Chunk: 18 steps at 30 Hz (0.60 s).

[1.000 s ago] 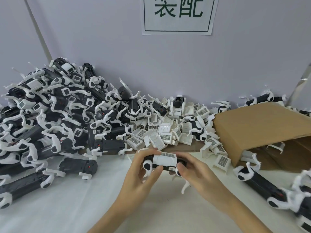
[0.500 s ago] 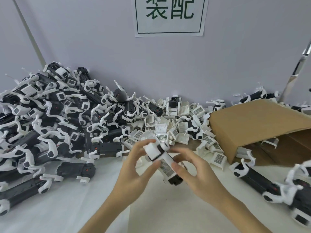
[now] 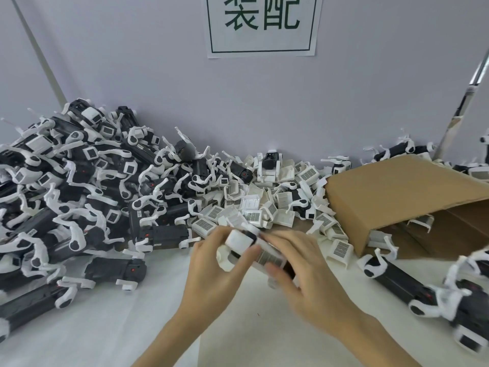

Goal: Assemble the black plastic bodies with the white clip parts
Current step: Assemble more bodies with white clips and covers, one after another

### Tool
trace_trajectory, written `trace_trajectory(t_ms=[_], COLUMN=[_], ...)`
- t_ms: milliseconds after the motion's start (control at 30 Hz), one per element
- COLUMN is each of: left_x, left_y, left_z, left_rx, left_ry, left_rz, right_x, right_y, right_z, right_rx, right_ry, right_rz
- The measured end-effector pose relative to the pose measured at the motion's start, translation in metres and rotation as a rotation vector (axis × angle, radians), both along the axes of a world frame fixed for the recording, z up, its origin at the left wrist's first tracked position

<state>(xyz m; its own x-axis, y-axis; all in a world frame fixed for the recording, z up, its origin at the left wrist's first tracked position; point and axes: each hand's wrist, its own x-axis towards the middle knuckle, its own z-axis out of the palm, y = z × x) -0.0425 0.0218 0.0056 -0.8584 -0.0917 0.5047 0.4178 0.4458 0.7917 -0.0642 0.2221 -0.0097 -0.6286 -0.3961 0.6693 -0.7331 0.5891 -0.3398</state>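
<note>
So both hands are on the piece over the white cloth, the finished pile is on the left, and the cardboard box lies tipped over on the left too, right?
Not quite: the head view shows the cardboard box tipped over on the right, not the left. The rest holds: the left hand and right hand both hold the piece over the white cloth, and the finished pile is on the left.

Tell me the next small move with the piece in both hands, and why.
Probably set it on the pile of assembled units: the piece, held by left hand and right hand, already shows white parts on its black body.
</note>
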Motion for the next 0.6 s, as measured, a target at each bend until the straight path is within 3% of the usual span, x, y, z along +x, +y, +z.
trace_trajectory(t_ms=[100,267,367,467,533,600], left_x=[-0.005,-0.003,-0.003,-0.001,0.002,0.001], left_y=[0.002,-0.006,-0.007,0.001,0.006,0.006], left_z=[-0.001,0.002,0.006,0.002,0.001,0.003], left_rx=[0.212,-0.127,-0.081,-0.033,-0.049,-0.001], left_ry=[-0.184,-0.13,-0.19,-0.041,0.035,0.004], left_rz=[0.008,-0.008,-0.208,-0.123,-0.049,-0.066], right_x=[0.004,-0.007,-0.011,-0.012,-0.012,-0.015], right_y=[-0.007,0.004,0.005,0.001,0.001,0.005], right_z=[-0.009,-0.009,-0.013,-0.023,-0.024,-0.019], right_rx=[-0.026,-0.184,-0.179,-0.184,-0.311,-0.578], right_ry=[-0.026,-0.249,-0.288,-0.355,-0.587,-0.91], right_rz=[-0.019,0.129,0.167,0.146,0.199,0.345])
